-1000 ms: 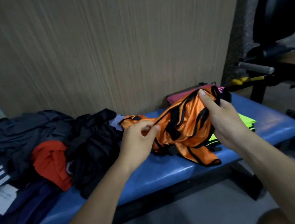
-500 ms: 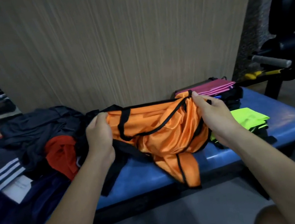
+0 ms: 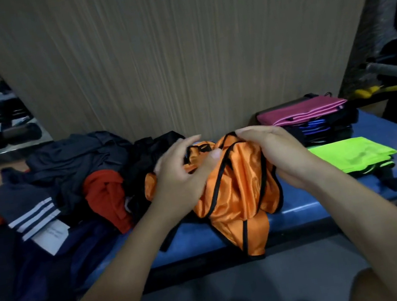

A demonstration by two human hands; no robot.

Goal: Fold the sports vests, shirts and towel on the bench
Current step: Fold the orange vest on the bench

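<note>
Vest (image 3: 236, 196): glossy orange satin, black-trimmed, bunched | hands (image 3: 228, 163) gripping it

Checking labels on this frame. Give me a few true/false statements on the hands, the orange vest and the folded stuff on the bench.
1. Both hands hold the orange vest. True: the left hand and right hand both grip its bunched cloth.
2. The orange vest lies flat and folded. False: it is crumpled, with one end hanging over the front edge of the bench.
3. A green vest lies folded on the bench, to the right of the hands. True.
4. The pink item sits under the stack at the back right. False: it is on top.
5. The unfolded pile is on the right end of the bench. False: it is on the left.
</note>
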